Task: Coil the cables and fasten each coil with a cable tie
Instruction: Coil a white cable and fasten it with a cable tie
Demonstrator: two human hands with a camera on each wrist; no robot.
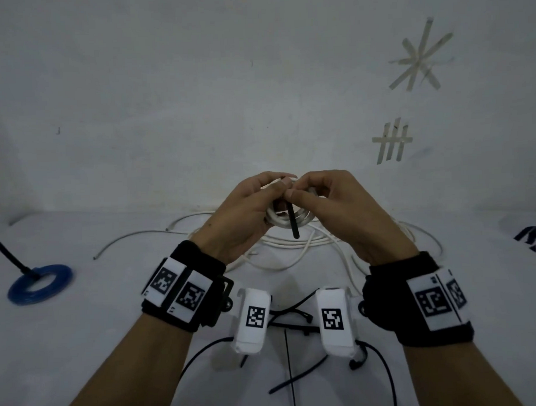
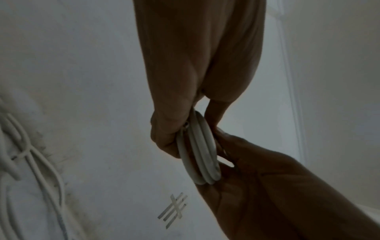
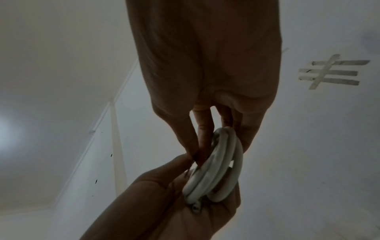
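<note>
Above the table I hold a small white cable coil point(image 1: 287, 219) between both hands. My left hand point(image 1: 271, 192) grips its left side, fingers curled round the loops. My right hand point(image 1: 301, 191) pinches the top of a black cable tie point(image 1: 293, 224), whose tail hangs down across the coil. In the left wrist view the coil point(image 2: 200, 154) shows edge-on between my left fingers and the right hand point(image 2: 257, 178). The right wrist view has the coil point(image 3: 218, 170) resting in my left palm point(image 3: 174, 207), a cut cable end at its bottom. The tie's head is hidden.
Loose white cables point(image 1: 295, 246) lie tangled on the white table under my hands. A blue coil point(image 1: 40, 283) with a black tie tail sits at the left. Several black cable ties point(image 1: 288, 354) lie near the front edge. Tape marks point(image 1: 392, 140) are stuck on the wall.
</note>
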